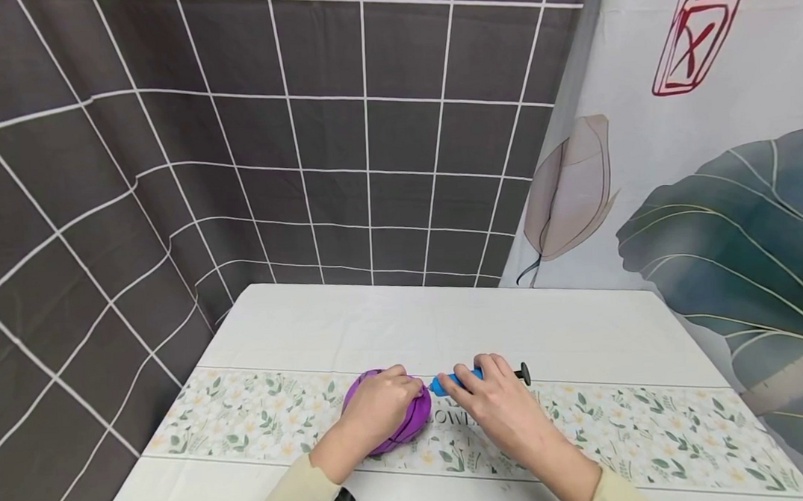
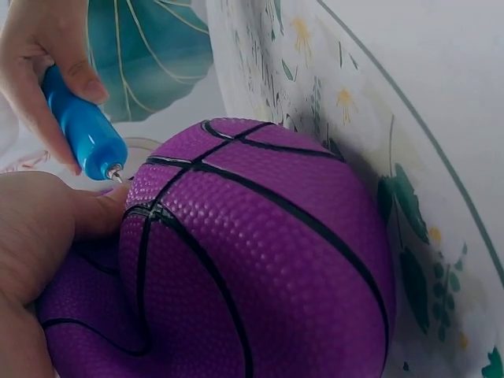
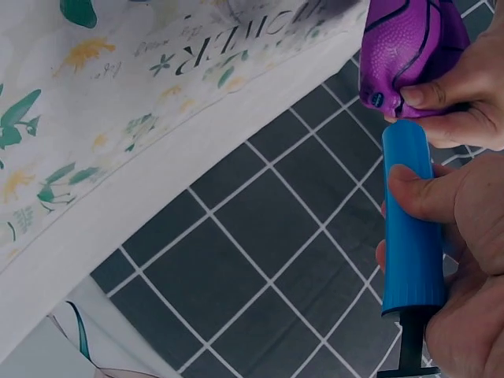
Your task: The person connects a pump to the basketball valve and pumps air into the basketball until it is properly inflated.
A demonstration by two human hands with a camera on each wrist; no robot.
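Note:
A soft, partly collapsed purple basketball with black seams rests on the table, a deep fold showing in the left wrist view. My left hand pinches the ball's skin between thumb and fingers near its upper right side. My right hand grips the blue barrel of a small hand pump. The pump's black T-handle points away from the ball. At its front a metal needle reaches the ball right beside my left thumb; the needle's tip is hidden there.
The white table carries a floral printed band across its middle. A dark cloth with a white grid hangs behind and at the left. A leaf-patterned curtain hangs at the right.

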